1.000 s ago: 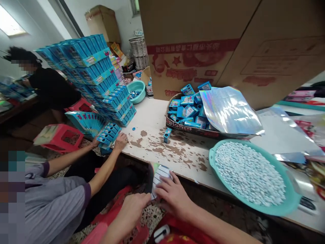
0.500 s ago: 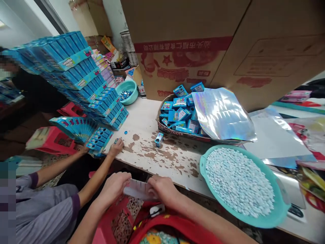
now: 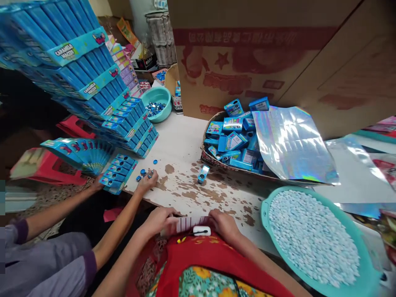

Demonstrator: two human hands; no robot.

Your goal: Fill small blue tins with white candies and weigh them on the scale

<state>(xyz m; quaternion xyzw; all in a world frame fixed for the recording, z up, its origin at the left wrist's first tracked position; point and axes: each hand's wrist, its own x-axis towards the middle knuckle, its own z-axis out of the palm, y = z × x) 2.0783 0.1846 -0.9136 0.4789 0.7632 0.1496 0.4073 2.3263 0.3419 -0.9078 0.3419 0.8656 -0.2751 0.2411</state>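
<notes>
Close to my body, at the table's front edge, I hold a whitish strip with dark cross lines (image 3: 187, 223) stretched between both hands. My left hand (image 3: 159, 221) is closed on its left end, and my right hand (image 3: 226, 226) grips the right end. What the strip is made of I cannot make out. Just below it, over my red apron (image 3: 194, 255), is a small white object with a dark slot (image 3: 201, 231). On the table beyond my hands stands one small blue box (image 3: 203, 174), apart from them.
Right of me sits a teal basin (image 3: 265, 214) of pale candies. Behind are a carton of blue boxes (image 3: 233, 142) and a silvery sheet (image 3: 291, 140). At left, a co-worker's hand (image 3: 148, 181) touches small blue tins beside tall stacked blue display boxes (image 3: 83, 62) and a teal bowl (image 3: 168, 109).
My view has shifted closer to the table. The strip has turned so its dark lines show more clearly, still between both hands. More small tins show beside the co-worker's hand.
</notes>
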